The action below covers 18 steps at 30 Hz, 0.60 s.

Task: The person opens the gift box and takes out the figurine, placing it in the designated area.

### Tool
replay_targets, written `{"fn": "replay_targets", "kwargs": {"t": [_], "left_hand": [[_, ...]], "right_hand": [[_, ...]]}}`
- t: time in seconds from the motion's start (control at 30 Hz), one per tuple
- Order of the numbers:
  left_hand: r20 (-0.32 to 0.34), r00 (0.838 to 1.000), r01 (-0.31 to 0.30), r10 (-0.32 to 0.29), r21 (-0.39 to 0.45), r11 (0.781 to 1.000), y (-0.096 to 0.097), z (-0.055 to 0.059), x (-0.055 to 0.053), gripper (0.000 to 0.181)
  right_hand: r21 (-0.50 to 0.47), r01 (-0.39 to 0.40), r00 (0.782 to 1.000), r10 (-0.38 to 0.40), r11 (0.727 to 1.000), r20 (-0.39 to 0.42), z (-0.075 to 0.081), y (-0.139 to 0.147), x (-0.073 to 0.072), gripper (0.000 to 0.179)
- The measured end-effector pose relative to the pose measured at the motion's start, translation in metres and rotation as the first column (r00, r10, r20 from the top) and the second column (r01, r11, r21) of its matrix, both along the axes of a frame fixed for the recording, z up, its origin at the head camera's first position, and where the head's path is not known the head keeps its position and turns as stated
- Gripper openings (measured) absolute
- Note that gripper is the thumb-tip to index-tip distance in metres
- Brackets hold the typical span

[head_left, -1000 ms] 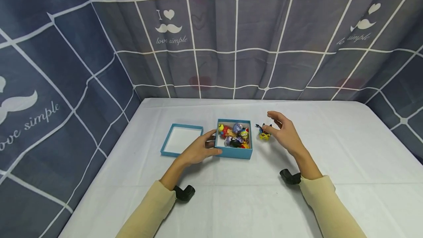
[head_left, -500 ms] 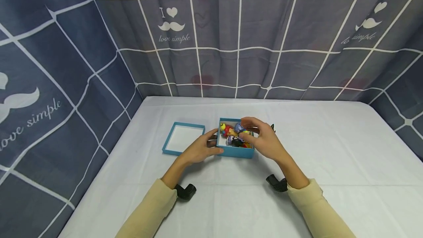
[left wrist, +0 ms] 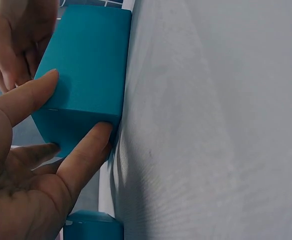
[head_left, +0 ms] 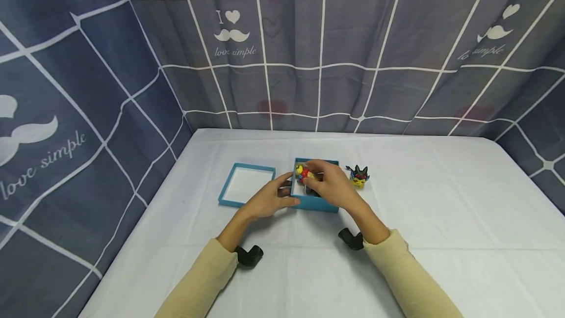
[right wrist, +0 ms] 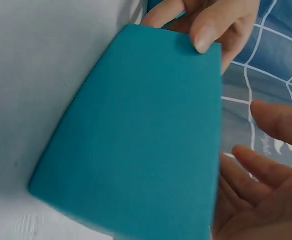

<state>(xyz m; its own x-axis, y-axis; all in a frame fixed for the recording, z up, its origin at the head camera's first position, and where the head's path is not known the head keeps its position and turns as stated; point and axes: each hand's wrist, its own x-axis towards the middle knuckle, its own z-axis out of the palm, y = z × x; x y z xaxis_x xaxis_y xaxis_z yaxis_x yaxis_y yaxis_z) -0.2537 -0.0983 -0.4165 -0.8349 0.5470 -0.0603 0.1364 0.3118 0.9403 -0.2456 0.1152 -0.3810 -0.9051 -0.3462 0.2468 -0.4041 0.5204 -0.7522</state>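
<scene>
Reaching over blue box (head_left: pixel 314 204) with right hand (head_left: pixel 333 185), loosely spread, apparently empty, having moved off loose toy (head_left: pixel 359 177) beside box; suggesting shift to boxed toys (head_left: pixel 302 172); gripping box's left end with part-curled left hand (head_left: pixel 267 199).

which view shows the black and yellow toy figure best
The head view: the small black and yellow toy figure sits unobstructed on white cloth, right of the teal rectangular box. Neither wrist view shows it.
</scene>
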Motion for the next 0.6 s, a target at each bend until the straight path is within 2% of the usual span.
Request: {"fn": "replay_targets", "kwargs": {"t": [0.23, 0.43, 0.6], "left_hand": [[0.012, 1.000, -0.009, 0.009, -0.015, 1.000, 0.000, -0.001, 0.000, 0.081], [0.033, 0.999, -0.018, 0.019, -0.019, 1.000, 0.001, 0.000, -0.001, 0.082], [0.033, 0.999, -0.021, 0.022, -0.018, 1.000, 0.000, -0.001, -0.002, 0.083]], "right_hand": [[0.070, 0.066, 0.996, -0.070, 0.995, 0.056, -0.006, -0.007, -0.015, 0.040], [0.118, 0.090, 0.995, -0.093, 0.989, 0.021, -0.007, -0.011, -0.025, 0.038], [0.150, 0.101, 0.994, -0.106, 0.984, 0.031, -0.007, -0.016, -0.030, 0.040]]}}
